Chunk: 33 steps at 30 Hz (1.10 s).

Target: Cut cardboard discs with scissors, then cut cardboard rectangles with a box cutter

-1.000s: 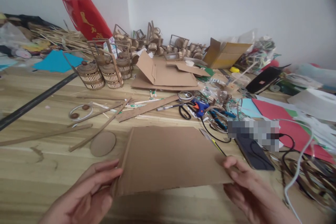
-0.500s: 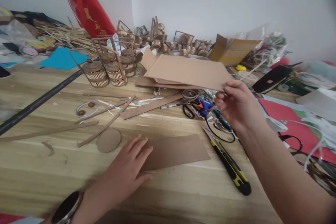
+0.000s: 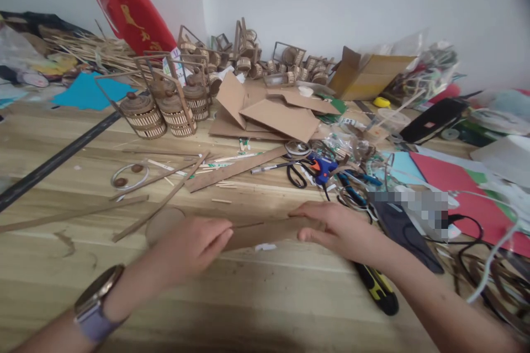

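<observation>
A narrow rectangular piece of cardboard (image 3: 263, 231) is held between my two hands, tilted up from the wooden table. My left hand (image 3: 194, 240), with a watch on its wrist, pinches the left end. At the other end, my right hand (image 3: 331, 229) grips it between thumb and fingers. Under my right forearm lies a yellow and black utility knife (image 3: 379, 289), its blade end hidden. A round cardboard disc (image 3: 159, 223) lies partly behind my left hand. One small white scrap (image 3: 265, 247) shows just below the strip.
Folded cardboard (image 3: 285, 116) lies at the back centre. Small lidded baskets with handles (image 3: 143, 116) stand back left. A blue glue gun (image 3: 324, 168), cables and pliers (image 3: 351, 187) crowd the right. Thin brown strips (image 3: 165, 198) and a ring (image 3: 130, 175) lie to the left.
My right hand has let go of the large cardboard sheet at the back and come down to the strip. The strip, flat on the table before, is now lifted and tilted in both hands.
</observation>
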{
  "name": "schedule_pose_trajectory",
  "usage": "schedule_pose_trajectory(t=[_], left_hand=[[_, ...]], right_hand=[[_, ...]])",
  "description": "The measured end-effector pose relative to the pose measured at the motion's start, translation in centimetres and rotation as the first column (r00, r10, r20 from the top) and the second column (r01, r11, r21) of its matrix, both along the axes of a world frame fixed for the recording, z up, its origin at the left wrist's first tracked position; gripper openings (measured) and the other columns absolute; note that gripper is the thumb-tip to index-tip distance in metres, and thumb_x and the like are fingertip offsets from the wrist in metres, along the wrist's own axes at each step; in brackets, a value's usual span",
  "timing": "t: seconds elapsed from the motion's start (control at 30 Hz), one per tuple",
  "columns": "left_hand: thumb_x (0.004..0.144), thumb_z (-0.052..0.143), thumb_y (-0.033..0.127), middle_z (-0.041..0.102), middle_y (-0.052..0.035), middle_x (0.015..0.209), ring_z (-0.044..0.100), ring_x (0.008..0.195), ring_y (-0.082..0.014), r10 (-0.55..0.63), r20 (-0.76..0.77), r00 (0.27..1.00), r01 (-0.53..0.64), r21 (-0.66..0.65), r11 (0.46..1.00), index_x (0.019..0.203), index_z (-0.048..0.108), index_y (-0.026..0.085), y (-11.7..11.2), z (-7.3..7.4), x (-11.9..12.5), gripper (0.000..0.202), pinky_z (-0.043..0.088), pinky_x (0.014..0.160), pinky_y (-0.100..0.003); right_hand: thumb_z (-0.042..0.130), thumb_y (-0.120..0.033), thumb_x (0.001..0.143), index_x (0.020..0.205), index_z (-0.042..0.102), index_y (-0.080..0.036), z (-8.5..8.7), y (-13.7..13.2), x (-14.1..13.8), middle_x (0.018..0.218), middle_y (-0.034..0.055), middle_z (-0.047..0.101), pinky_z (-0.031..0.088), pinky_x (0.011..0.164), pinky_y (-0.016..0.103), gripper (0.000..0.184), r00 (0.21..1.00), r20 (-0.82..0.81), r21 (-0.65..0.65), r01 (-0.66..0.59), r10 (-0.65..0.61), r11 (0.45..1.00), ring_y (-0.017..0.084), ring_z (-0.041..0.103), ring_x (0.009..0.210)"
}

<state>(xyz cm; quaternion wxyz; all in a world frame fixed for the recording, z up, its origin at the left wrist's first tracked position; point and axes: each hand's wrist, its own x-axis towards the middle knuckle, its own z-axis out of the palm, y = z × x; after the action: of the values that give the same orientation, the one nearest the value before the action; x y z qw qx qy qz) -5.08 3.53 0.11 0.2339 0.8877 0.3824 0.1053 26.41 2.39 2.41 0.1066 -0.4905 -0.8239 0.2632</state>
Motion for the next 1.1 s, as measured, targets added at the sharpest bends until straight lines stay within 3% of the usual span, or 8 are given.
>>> schedule_pose_trajectory(t=[0.1,0.2,0.4,0.6,0.73,0.87,1.0,1.1], left_hand=[[0.100,0.035,0.038,0.064,0.0015,0.067,0.060,0.063,-0.0174,0.058,0.003,0.998,-0.057,-0.107,0.993,0.076,0.059,0.022,1.6,1.4,-0.1,0.038,0.040,0.059,-0.026],[0.098,0.034,0.042,0.057,0.0036,0.064,0.054,0.061,-0.0155,0.099,0.045,0.994,-0.089,-0.180,0.980,0.068,0.051,0.023,2.2,1.7,0.2,0.039,0.037,0.057,-0.024],[0.097,0.034,0.044,0.061,0.0031,0.066,0.057,0.063,-0.0168,0.194,0.001,0.981,-0.191,-0.173,0.966,0.071,0.054,0.023,1.8,0.6,0.2,0.039,0.038,0.059,-0.025],[0.097,0.035,0.044,0.062,0.0026,0.063,0.060,0.061,-0.0182,0.274,-0.049,0.960,-0.278,-0.128,0.952,0.072,0.057,0.023,1.8,-0.5,-0.6,0.038,0.038,0.057,-0.025],[0.098,0.034,0.039,0.073,-0.0032,0.081,0.067,0.077,-0.0220,0.330,-0.057,0.942,-0.333,-0.063,0.941,0.081,0.060,0.023,1.4,-1.1,-1.5,0.035,0.046,0.068,-0.030],[0.097,0.035,0.039,0.074,-0.0099,0.102,0.066,0.099,-0.0294,0.438,-0.062,0.897,-0.433,0.079,0.898,0.096,0.062,0.022,0.6,-1.1,-4.0,0.032,0.048,0.088,-0.041],[0.096,0.043,0.043,0.072,-0.0147,0.107,0.065,0.105,-0.0368,0.513,-0.190,0.837,-0.460,0.262,0.848,0.100,0.065,0.019,-0.3,-1.1,-7.2,0.033,0.050,0.092,-0.050],[0.090,0.055,0.042,0.071,-0.0170,0.117,0.065,0.110,-0.0385,0.482,-0.306,0.821,-0.424,0.239,0.874,0.112,0.067,0.016,-0.9,-1.5,-8.5,0.036,0.050,0.095,-0.051]], right_hand=[[0.047,-0.038,0.099,0.099,0.069,-0.019,-0.1,-0.8,0.5,0.096,0.0122,0.077,0.052,0.077,0.037,0.030,0.991,0.101,0.023,0.089,-0.090,0.996,0.028,0.071,0.088],[0.044,-0.036,0.099,0.088,0.066,-0.021,-0.4,-0.9,0.5,0.085,0.0085,0.074,0.050,0.069,0.033,0.028,0.990,0.063,0.010,0.126,-0.127,0.992,0.024,0.068,0.077],[0.037,-0.034,0.099,0.094,0.060,-0.023,-1.6,-1.6,0.2,0.088,0.0081,0.074,0.050,0.073,0.035,0.026,0.986,-0.018,-0.042,0.168,-0.169,0.985,0.024,0.068,0.080],[0.034,-0.037,0.099,0.079,0.049,-0.026,-2.8,-2.4,-0.2,0.070,0.0030,0.062,0.046,0.064,0.033,0.028,0.970,-0.016,-0.043,0.241,-0.242,0.969,0.023,0.061,0.066],[0.033,-0.037,0.099,0.076,0.048,-0.027,-3.7,-3.0,-0.5,0.067,0.0023,0.060,0.045,0.060,0.032,0.030,0.963,-0.020,-0.040,0.268,-0.269,0.963,0.022,0.060,0.063],[0.035,-0.036,0.099,0.073,0.048,-0.027,-4.3,-3.5,-0.6,0.065,0.0021,0.061,0.047,0.059,0.033,0.031,0.964,-0.026,-0.036,0.263,-0.264,0.964,0.022,0.061,0.061],[0.038,-0.035,0.100,0.082,0.058,-0.025,-4.8,-3.7,-0.5,0.077,0.0062,0.070,0.054,0.068,0.037,0.029,0.965,-0.057,-0.029,0.253,-0.255,0.967,0.025,0.069,0.074],[0.053,-0.035,0.095,0.111,0.066,-0.022,-5.2,-3.8,-0.5,0.109,0.0127,0.073,0.055,0.090,0.046,0.024,0.979,-0.078,0.019,0.189,-0.187,0.982,0.029,0.068,0.105]])
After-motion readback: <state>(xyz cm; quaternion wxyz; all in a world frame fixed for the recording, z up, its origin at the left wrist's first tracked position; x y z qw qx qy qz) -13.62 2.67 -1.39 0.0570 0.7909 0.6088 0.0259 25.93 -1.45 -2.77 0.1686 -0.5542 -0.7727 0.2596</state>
